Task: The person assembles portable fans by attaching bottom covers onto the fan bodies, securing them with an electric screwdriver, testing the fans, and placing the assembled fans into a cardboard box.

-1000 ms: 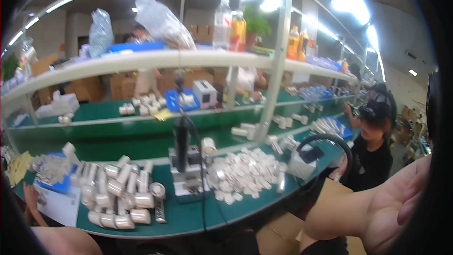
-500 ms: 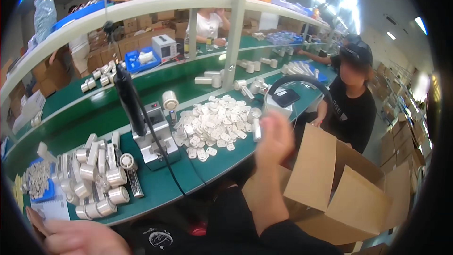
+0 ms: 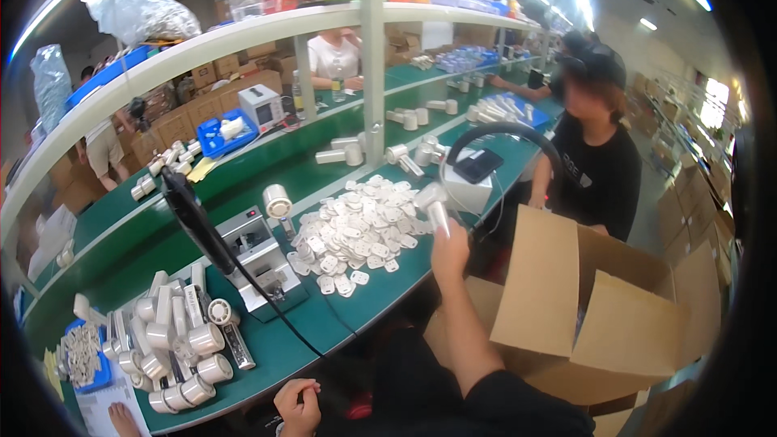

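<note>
My right hand [image 3: 450, 252] is closed around the handle of a white hair-dryer-shaped unit [image 3: 431, 199], its round head up, at the right end of a heap of flat white plates [image 3: 356, 231]. Low in the middle, my left hand [image 3: 298, 406] hangs off the bench's front edge with its fingers curled; nothing shows in it. Similar white units [image 3: 180, 340] lie piled on the left of the green bench [image 3: 279, 348]. Between pile and heap stands a metal fixture [image 3: 259, 263] with a black corded tool [image 3: 194, 222] above it.
An open cardboard box [image 3: 534, 291] stands right of my right forearm. A white box with a black phone [image 3: 477, 165] sits past the heap. A blue tray of small parts [image 3: 85, 356] and another person's hand [image 3: 123, 419] are at far left. A person in black [image 3: 599, 162] sits at right.
My left hand has moved right from the lower left corner and its fingers are curled. My right hand has shifted slightly left and down, and the white unit now shows clearly in it.
</note>
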`<state>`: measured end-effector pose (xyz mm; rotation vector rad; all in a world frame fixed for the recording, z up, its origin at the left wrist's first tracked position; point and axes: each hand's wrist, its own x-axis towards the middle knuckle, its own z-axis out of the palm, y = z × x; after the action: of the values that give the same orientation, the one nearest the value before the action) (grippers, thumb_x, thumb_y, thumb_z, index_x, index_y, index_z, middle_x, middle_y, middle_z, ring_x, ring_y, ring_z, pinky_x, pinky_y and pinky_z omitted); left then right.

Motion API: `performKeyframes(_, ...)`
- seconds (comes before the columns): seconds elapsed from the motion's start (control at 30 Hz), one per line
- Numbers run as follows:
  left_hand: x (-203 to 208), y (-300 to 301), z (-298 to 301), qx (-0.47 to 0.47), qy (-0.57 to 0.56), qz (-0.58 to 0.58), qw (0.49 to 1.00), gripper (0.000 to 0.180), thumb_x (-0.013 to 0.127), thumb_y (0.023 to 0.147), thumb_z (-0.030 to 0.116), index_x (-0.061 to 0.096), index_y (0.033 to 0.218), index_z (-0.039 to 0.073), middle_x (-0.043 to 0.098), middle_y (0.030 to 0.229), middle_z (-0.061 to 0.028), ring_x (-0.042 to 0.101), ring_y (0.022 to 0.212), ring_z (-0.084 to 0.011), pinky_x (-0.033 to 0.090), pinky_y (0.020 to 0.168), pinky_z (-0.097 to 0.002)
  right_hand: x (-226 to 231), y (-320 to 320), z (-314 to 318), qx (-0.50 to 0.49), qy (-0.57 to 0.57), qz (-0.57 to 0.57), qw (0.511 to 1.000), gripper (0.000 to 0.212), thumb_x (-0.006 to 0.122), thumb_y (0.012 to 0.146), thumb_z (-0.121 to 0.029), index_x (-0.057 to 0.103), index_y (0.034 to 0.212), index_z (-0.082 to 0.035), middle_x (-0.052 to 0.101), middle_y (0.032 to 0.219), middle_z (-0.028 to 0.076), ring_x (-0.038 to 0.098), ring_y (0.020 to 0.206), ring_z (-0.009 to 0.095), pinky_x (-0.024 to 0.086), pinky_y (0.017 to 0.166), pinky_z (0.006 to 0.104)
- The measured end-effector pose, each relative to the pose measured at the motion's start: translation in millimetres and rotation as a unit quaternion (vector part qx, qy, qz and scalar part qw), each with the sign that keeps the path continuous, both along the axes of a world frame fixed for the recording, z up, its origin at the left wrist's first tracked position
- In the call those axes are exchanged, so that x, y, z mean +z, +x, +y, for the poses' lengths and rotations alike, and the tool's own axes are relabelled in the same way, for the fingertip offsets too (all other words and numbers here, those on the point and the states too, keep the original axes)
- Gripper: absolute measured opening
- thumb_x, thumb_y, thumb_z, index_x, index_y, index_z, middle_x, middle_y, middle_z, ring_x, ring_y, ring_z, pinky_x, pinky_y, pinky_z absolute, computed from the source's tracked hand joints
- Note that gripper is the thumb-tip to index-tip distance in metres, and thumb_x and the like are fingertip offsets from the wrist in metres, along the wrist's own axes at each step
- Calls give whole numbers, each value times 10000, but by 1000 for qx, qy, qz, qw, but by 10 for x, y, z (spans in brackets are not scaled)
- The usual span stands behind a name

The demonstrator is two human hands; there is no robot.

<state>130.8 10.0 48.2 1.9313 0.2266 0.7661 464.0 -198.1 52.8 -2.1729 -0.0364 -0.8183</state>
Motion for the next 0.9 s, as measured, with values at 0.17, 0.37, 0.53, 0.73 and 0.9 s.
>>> performKeyframes(0.17,479,154,34,-4,261,-200,945,184,576,701,-46,608,854,50,627,825,-112,611,678,-264,486,609,-347,381,-1185,72,255,120,-119,952,328,605,780,-100,589,1075,42,607,920,174,608,808,279,489,727,348)
performKeyframes(0.37,1193,116,-436,-72,590,75,801,616,683,778,298,430,1281,48,452,1308,-196,435,1236,-316,269,1059,-479,772,-2072,283,585,77,16,807,268,642,742,-92,620,985,20,599,806,126,600,694,255,489,634,312)
performKeyframes(0.53,812,246,-106,-68,407,-26,910,443,634,679,74,521,1107,41,553,884,-127,540,763,-282,405,707,-407,583,-1480,449,786,139,219,561,231,633,822,-166,628,982,1,616,847,131,603,702,251,480,649,296)
performKeyframes(0.73,358,81,219,103,-66,-85,989,404,654,710,-56,483,1069,15,593,916,-95,566,776,-130,480,705,-268,-86,-484,770,358,-118,116,919,236,625,813,-217,655,981,-53,636,908,166,601,859,352,486,736,391)
performKeyframes(0.9,339,342,366,34,-170,-67,983,495,635,749,-82,432,1179,55,544,883,-55,551,790,-112,474,646,-238,-245,-491,926,278,-214,140,926,233,688,754,-254,640,899,-78,562,949,114,575,889,316,480,723,419)
